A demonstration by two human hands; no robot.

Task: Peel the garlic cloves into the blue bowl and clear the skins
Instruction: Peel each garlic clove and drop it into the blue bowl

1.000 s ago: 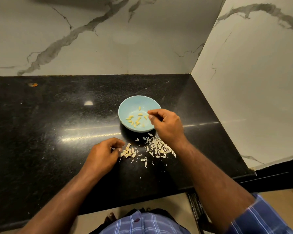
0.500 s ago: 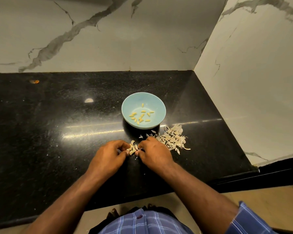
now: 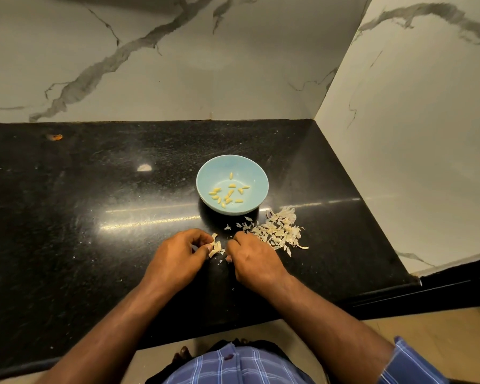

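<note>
A light blue bowl (image 3: 257, 178) stands on the black counter with several small yellow peeled garlic cloves (image 3: 228, 194) in its bottom. In front of it my left hand (image 3: 178, 259) and my right hand (image 3: 254, 261) rest on the counter, fingers curled, meeting around a few unpeeled garlic cloves (image 3: 215, 248). My left thumb and fingers touch those cloves. What my right fingertips hold is hidden. A heap of pale garlic skins (image 3: 277, 231) lies just right of my right hand, in front of the bowl.
The black granite counter (image 3: 81, 231) runs left, with a small orange scrap (image 3: 56, 137) far back left. Marble walls close the back and right. The counter's front edge lies near my body.
My right hand came back from the bowl to the cloves beside my left hand, uncovering the skin heap. In the last half second both hands barely moved.
</note>
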